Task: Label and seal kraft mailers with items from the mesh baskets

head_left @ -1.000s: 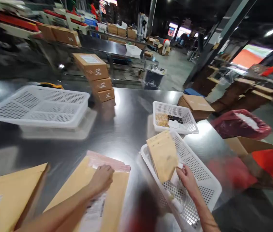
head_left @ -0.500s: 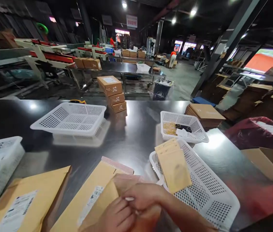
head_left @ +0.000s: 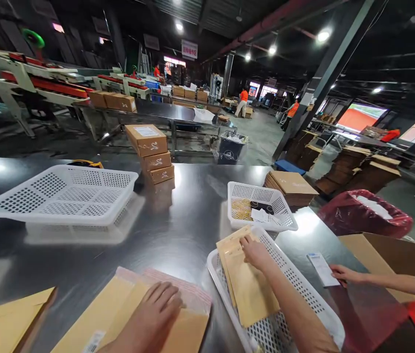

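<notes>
Palm down, my left hand [head_left: 156, 311] lies with fingers stretched on a yellow padded envelope [head_left: 188, 331] with a pinkish clear strip along its flap. Under and beside it is another padded envelope [head_left: 115, 299] with a partly seen white label. My right hand [head_left: 256, 254] reaches into a white perforated basket [head_left: 306, 289], fingers curled on the top edge of a smaller padded envelope [head_left: 249, 289]. That envelope lies on a few others propped over the basket's left rim. My fingertips there are partly hidden.
A co-worker's hand [head_left: 345, 274] touches a white labelled packet [head_left: 323, 269] at the right. Another basket [head_left: 71, 196], stacked brown boxes [head_left: 156, 159], a small basket [head_left: 262, 206] with rubber bands and flat cartons [head_left: 291, 184] stand on the steel table. A padded envelope [head_left: 5, 321] lies front left.
My hands, close together over the envelope before, have parted. The right one has moved to the envelopes in the basket. A co-worker's hand with a packet has come into view; the view has shifted right.
</notes>
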`<control>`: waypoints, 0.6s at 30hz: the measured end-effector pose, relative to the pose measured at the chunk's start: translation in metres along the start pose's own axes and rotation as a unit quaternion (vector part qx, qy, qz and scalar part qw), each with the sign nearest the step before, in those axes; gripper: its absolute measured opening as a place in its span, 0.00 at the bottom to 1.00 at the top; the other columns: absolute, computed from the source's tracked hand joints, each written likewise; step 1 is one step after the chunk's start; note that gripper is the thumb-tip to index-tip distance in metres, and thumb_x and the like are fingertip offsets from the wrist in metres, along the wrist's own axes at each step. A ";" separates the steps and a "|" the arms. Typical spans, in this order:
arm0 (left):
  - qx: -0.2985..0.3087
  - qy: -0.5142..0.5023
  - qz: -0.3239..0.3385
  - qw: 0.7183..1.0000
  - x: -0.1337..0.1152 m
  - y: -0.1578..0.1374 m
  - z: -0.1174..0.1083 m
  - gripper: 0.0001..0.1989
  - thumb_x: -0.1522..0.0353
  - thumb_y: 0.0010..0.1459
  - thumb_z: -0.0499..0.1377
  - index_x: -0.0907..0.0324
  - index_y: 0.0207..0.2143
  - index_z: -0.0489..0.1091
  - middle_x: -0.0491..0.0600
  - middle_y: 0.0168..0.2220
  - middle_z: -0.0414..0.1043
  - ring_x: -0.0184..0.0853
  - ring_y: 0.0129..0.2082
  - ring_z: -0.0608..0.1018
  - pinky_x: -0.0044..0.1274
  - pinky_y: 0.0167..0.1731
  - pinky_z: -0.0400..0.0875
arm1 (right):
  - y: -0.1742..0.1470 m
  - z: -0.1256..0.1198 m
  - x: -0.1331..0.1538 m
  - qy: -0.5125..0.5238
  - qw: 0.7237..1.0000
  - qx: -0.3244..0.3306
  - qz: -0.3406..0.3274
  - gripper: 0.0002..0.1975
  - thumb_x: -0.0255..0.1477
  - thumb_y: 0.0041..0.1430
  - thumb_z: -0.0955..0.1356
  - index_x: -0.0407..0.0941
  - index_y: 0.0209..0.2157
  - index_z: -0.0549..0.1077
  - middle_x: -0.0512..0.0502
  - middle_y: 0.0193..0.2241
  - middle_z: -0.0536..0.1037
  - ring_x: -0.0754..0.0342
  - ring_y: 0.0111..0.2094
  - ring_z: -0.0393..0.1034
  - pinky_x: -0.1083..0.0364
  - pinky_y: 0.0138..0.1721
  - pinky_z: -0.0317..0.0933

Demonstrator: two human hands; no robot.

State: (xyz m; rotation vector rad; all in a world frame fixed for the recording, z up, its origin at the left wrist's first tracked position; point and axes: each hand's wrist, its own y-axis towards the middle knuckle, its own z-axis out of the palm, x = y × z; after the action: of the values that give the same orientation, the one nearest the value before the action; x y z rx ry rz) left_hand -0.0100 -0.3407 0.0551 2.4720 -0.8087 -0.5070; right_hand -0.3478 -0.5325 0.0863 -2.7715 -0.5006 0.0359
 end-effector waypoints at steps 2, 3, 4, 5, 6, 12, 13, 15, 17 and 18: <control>-0.008 -0.001 -0.018 1.000 0.001 0.021 0.012 0.23 0.79 0.61 0.54 0.53 0.54 0.73 0.50 0.53 0.80 0.46 0.51 0.82 0.36 0.54 0.76 | 0.000 0.001 -0.005 -0.020 0.999 0.026 0.001 0.31 0.22 0.49 0.77 0.41 0.56 0.71 0.33 0.58 0.72 0.36 0.47 0.78 0.47 0.43 0.67; -0.005 -0.026 -0.027 0.999 -0.003 0.030 0.020 0.23 0.77 0.62 0.54 0.52 0.56 0.72 0.51 0.54 0.79 0.46 0.52 0.81 0.36 0.54 0.77 | -0.002 0.000 -0.009 -0.025 0.999 0.039 0.001 0.31 0.23 0.48 0.78 0.42 0.55 0.72 0.34 0.58 0.73 0.36 0.47 0.78 0.48 0.42 0.67; 0.004 -0.060 -0.040 0.997 -0.008 0.037 0.030 0.22 0.76 0.63 0.54 0.53 0.56 0.72 0.52 0.55 0.79 0.46 0.53 0.81 0.36 0.54 0.79 | -0.006 -0.001 -0.013 -0.027 0.998 0.050 0.003 0.30 0.24 0.48 0.79 0.43 0.54 0.72 0.35 0.58 0.73 0.37 0.46 0.78 0.48 0.42 0.66; 0.019 -0.093 -0.058 0.994 -0.014 0.043 0.040 0.21 0.76 0.63 0.54 0.54 0.56 0.73 0.54 0.55 0.79 0.46 0.54 0.81 0.36 0.53 0.80 | -0.013 -0.003 -0.018 -0.027 0.998 0.060 0.008 0.30 0.25 0.48 0.79 0.43 0.53 0.73 0.36 0.58 0.73 0.38 0.47 0.78 0.49 0.41 0.64; 0.039 -0.125 -0.074 0.989 -0.020 0.048 0.049 0.21 0.75 0.63 0.54 0.55 0.56 0.74 0.55 0.55 0.79 0.46 0.54 0.81 0.36 0.53 0.80 | -0.021 -0.006 -0.024 -0.024 0.997 0.070 0.015 0.29 0.26 0.49 0.79 0.44 0.53 0.73 0.37 0.58 0.74 0.38 0.47 0.78 0.50 0.41 0.63; 0.150 -0.313 -0.213 0.913 -0.040 0.058 0.075 0.24 0.69 0.63 0.58 0.59 0.61 0.73 0.62 0.60 0.74 0.50 0.61 0.76 0.43 0.63 0.71 | -0.103 -0.067 -0.074 -0.004 0.993 0.074 0.093 0.12 0.31 0.61 0.70 0.46 0.47 0.71 0.43 0.41 0.82 0.44 0.44 0.77 0.54 0.37 0.54; 0.154 -0.345 -0.235 0.896 -0.041 0.061 0.073 0.27 0.67 0.61 0.61 0.60 0.63 0.71 0.64 0.63 0.71 0.52 0.64 0.73 0.46 0.66 0.66 | -0.117 -0.082 -0.080 0.008 0.992 0.046 0.114 0.11 0.34 0.64 0.68 0.46 0.46 0.69 0.44 0.39 0.82 0.46 0.41 0.76 0.53 0.36 0.53; 0.144 -0.425 -0.264 0.854 -0.043 0.071 0.061 0.38 0.61 0.57 0.66 0.61 0.68 0.65 0.64 0.70 0.61 0.55 0.71 0.63 0.48 0.71 0.54 | -0.138 -0.111 -0.085 0.069 0.986 -0.034 0.150 0.12 0.41 0.64 0.65 0.47 0.43 0.67 0.47 0.34 0.80 0.48 0.36 0.73 0.54 0.35 0.53; 0.112 -0.538 -0.294 0.782 -0.046 0.083 0.040 0.52 0.54 0.50 0.72 0.60 0.72 0.58 0.62 0.74 0.52 0.56 0.74 0.56 0.46 0.73 0.49 | -0.148 -0.126 -0.072 0.169 0.969 -0.086 0.157 0.17 0.46 0.60 0.66 0.48 0.39 0.64 0.50 0.32 0.79 0.49 0.34 0.72 0.54 0.34 0.55; 0.097 -0.602 -0.311 0.729 -0.049 0.088 0.028 0.56 0.51 0.47 0.73 0.59 0.73 0.56 0.61 0.74 0.52 0.57 0.73 0.57 0.45 0.72 0.51 | -0.149 -0.127 -0.059 0.224 0.959 -0.085 0.152 0.18 0.48 0.58 0.67 0.48 0.38 0.64 0.49 0.32 0.79 0.49 0.34 0.73 0.54 0.34 0.57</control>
State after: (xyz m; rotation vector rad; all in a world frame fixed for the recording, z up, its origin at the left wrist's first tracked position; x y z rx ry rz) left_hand -0.0994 -0.3812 0.0901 2.3031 -0.3435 -2.5259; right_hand -0.4432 -0.4605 0.2519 -2.8638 0.0426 -0.5752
